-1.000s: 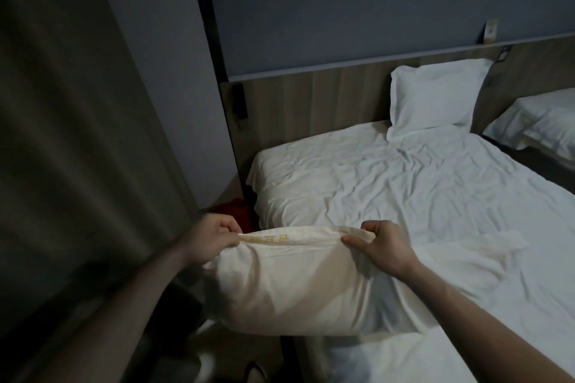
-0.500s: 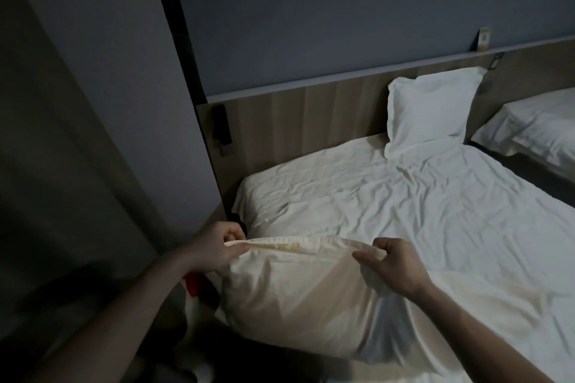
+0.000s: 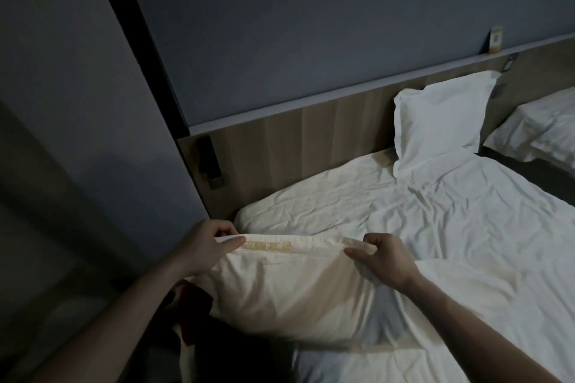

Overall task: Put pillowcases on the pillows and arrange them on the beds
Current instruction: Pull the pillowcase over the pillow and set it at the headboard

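Head view shows you holding the pillow (image 3: 289,289) by its upper edge at the near corner of the bed (image 3: 466,227); your left hand (image 3: 205,246) is closed in a pinch on the left end of that edge, thumb on top and fingers curled beneath, and your right hand (image 3: 385,261) is closed the same way on the right end; between the two runs a hem with yellow lettering (image 3: 267,246), pulled fairly straight. The pillow hangs below your hands, its lower part resting against the edge of the mattress and partly off the side; whether the fabric you grip is the pillowcase mouth or the pillow's own seam, the dim light does not let you tell.

Expect this thing to be light, soft and floppy; it sags and bulges under its own filling, so it will fold wherever you do not support it; the cloth looks smooth and may slide through a loose pinch, so keep a good bite of fabric in each hand. The two upper corners are the sensible hold, as you have them; gripping mid-edge would likely let the ends droop. Nothing here is fragile; a shake should do no harm.

A cased pillow (image 3: 441,121) already leans upright on the headboard (image 3: 311,146) at the far side of this bed; a second bed (image 3: 541,130) lies to the right, well apart.
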`<move>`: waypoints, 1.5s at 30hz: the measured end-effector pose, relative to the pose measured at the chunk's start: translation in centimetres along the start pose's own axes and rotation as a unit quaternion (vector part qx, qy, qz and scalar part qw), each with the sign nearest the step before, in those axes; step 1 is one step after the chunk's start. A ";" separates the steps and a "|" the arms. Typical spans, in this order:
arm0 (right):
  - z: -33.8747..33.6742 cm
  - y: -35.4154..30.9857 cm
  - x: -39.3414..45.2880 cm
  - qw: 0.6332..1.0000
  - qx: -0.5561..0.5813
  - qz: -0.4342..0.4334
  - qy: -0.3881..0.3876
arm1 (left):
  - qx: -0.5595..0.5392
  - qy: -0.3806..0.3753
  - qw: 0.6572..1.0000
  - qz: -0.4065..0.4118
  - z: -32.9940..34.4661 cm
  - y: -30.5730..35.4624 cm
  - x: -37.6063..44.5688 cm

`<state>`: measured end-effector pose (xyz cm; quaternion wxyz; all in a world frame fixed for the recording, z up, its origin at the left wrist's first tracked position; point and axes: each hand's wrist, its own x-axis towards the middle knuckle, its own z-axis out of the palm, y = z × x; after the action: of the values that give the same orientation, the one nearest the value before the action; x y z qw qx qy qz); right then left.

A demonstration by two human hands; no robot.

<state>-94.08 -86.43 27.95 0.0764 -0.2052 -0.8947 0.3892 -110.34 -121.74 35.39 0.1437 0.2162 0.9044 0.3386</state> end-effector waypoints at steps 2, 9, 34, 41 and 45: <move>0.0 -0.6 2.5 1.000 0.007 0.003 0.001 | -0.008 0.006 1.000 0.004 -0.3 -0.2 2.4; 0.2 -1.6 12.6 1.000 -0.014 0.003 0.004 | -0.039 0.000 0.999 0.010 -1.6 -2.2 12.2; 7.6 -5.2 54.6 0.983 -0.127 0.003 -0.133 | -0.142 -0.022 0.987 -0.078 -1.0 -12.4 45.1; 12.0 -2.1 59.4 0.981 -0.189 -0.013 -0.035 | -0.043 0.079 0.989 -0.121 0.8 -15.7 50.7; 13.0 1.2 59.0 0.991 -0.129 0.047 0.006 | 0.012 0.168 0.981 -0.101 0.8 -15.9 52.5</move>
<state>-150.91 -69.19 16.79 0.0363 -0.2577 -0.9262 0.2728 -160.11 -106.40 18.07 0.0208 0.0652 0.9368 0.3430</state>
